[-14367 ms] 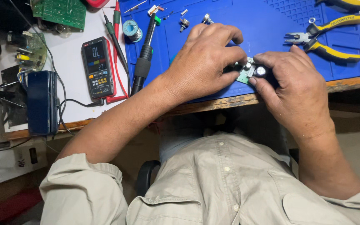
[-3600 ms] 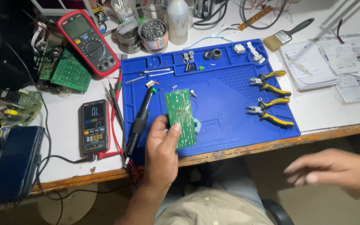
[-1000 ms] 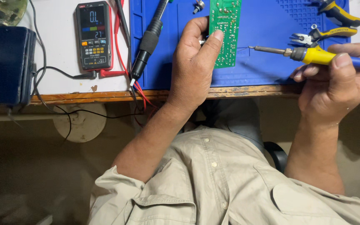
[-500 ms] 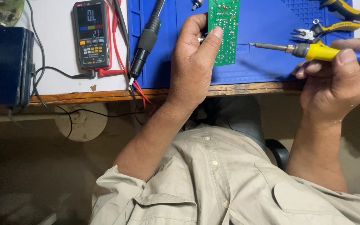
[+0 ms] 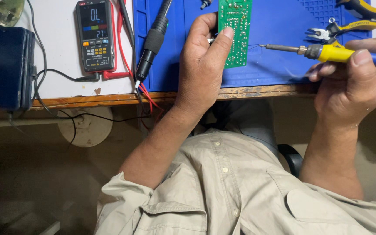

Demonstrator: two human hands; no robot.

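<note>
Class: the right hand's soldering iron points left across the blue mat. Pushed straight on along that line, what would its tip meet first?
Most likely the green circuit board, at its right edge, held by the left hand; the soldering iron in the right hand may sit slightly higher, since depth is unclear.

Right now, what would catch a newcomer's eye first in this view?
The left hand holding a green circuit board over the blue mat, top centre. The right hand points a yellow-and-blue soldering iron toward it. A black multimeter lies at upper left.
</note>
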